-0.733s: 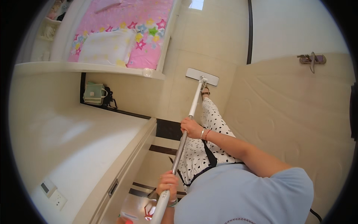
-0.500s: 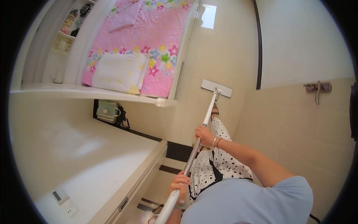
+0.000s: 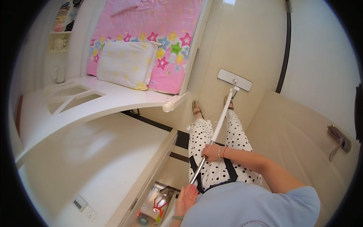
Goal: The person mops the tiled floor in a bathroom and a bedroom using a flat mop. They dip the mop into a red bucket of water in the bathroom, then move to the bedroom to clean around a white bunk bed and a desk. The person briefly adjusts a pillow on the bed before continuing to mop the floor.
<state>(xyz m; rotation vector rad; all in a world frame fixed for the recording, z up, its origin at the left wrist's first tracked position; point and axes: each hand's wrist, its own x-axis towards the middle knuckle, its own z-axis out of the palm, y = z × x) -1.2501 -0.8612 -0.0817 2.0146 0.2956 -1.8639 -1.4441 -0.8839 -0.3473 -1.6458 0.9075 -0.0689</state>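
Note:
A flat mop with a white rectangular head (image 3: 235, 80) lies on the floor ahead of my feet. Its white and silver pole (image 3: 222, 121) slants back toward my lower left. My right hand (image 3: 210, 152) is closed round the middle of that pole, at about thigh height. Lower down, my left hand (image 3: 186, 198) is beside the pole's upper end with its fingers stretched out, not wrapped round it. Whether its palm touches the pole I cannot tell. Part of the pole's white grip is hidden behind this hand and wrist.
To the left stands a bed with a white curved frame (image 3: 143, 100), a pink star-patterned sheet (image 3: 162, 75) and a white pillow (image 3: 126, 64). A door (image 3: 298, 132) with a metal handle (image 3: 339, 138) is on the right. Behind the doorway at lower left lie assorted objects.
I have stepped forward, and both feet now show on the tiles. My left hand has loosened from the pole and its fingers have straightened. My right hand still grips it.

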